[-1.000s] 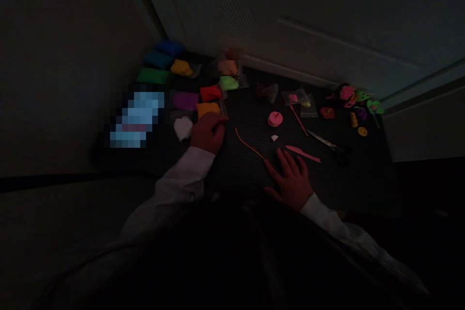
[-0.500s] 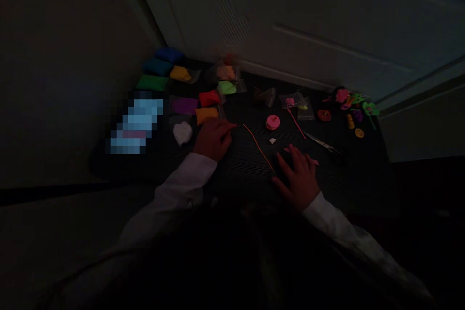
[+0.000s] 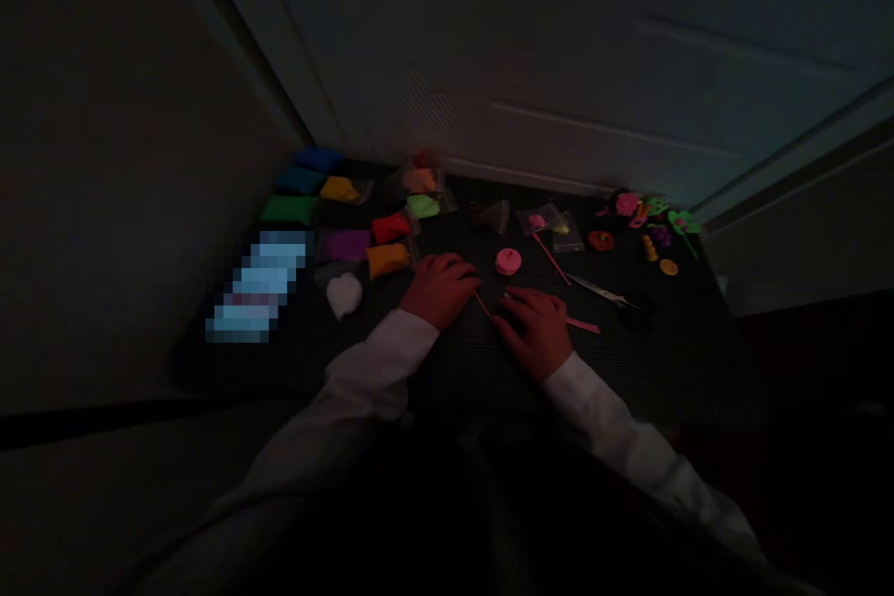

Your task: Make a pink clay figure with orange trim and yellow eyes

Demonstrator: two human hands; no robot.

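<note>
The scene is very dark. Both of my hands rest close together on a dark table (image 3: 698, 363). My left hand (image 3: 441, 289) lies knuckles up with its fingers curled over the upper end of a thin orange clay strand (image 3: 481, 304). My right hand (image 3: 536, 326) lies flat with fingers stretched over the strand's lower end. A pink clay disc (image 3: 508, 261) sits just beyond my fingers. A pink plastic modelling tool (image 3: 583, 326) pokes out from under my right hand.
Bags of coloured clay lie at the back left: green (image 3: 289, 208), purple (image 3: 344, 245), red (image 3: 391, 227), orange (image 3: 387, 259). A white clay lump (image 3: 345, 294) sits left of my left hand. Scissors (image 3: 604, 293) and small clay figures (image 3: 649, 219) lie at right. A pale door (image 3: 559, 93) stands behind.
My hands have drawn together over the orange strand, which is now mostly covered. The small white clay bit is no longer visible. The camera has tilted, shifting everything lower in view.
</note>
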